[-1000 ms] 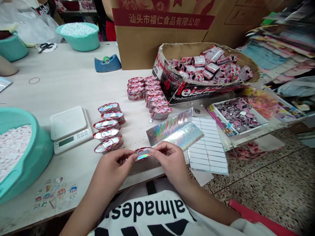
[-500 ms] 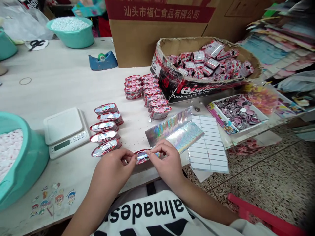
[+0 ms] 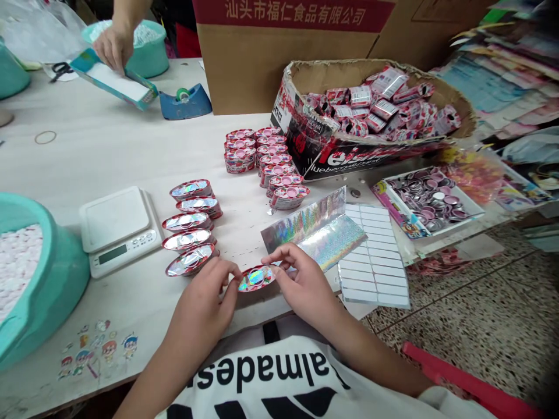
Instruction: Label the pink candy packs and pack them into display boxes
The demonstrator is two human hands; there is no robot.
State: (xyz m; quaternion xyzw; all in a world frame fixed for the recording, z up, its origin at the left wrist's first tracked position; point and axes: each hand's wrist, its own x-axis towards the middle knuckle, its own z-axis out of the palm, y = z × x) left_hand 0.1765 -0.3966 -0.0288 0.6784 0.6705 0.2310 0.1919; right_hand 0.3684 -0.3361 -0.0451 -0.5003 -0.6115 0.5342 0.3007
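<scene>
The fingers (image 3: 230,278) of the left hand (image 3: 205,302) are curled in and pinch the left end of a small oval tin (image 3: 257,277) with a shiny foil lid, while the right hand (image 3: 301,285) closes on its right end, thumb underneath and forefinger bent over the top edge. Both hands hold the tin between them just above the near edge of the worktop (image 3: 109,145), lid facing up and slightly tilted toward the camera. The wrists angle inward from either side, forearms rising from the lap, palms turned partly toward each other. Just left of the left hand stands a row of five sealed tins (image 3: 191,226) running away from the person. Just beyond the right hand lies a folded sheet of glittery foil (image 3: 314,227), and beside that a white sheet of label strips (image 3: 373,256) hanging over the worktop edge. Further left sits a small white scale (image 3: 119,228), then a teal basin (image 3: 56,279) of white pellets. Further back are stacks of open pink tins (image 3: 262,160) and a cardboard box (image 3: 375,110) full of wrapped packs. At the far corner another person's hand (image 3: 114,46) rests on a flat carton (image 3: 116,81) near a blue tape dispenser (image 3: 186,102).
</scene>
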